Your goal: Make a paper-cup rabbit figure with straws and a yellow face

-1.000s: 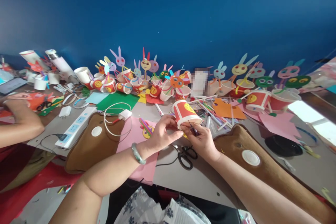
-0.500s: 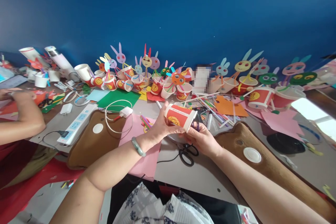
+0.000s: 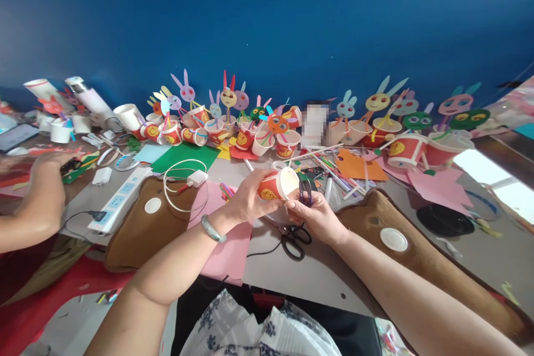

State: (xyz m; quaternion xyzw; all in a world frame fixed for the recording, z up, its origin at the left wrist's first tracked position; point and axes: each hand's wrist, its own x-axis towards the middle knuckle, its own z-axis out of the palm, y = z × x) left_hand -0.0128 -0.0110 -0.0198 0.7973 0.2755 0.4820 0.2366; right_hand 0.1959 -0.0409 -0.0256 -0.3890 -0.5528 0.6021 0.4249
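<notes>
Mid-frame, you've turned the cup [image 3: 271, 185] mouth-on, apparently easing rim work; left hand [image 3: 249, 198] wraps fingers around it, right hand's fingers [image 3: 301, 209] grip small scissors [image 3: 309, 196].

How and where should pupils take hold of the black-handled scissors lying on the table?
Probably best by the scissors' black loops, coming from the near side of the table: the loops face that edge and lie uncovered, while the other end points away.

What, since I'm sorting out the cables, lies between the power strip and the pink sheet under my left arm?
In the head view, a brown pad lies between them, with part of a looped white cable over it.
</notes>
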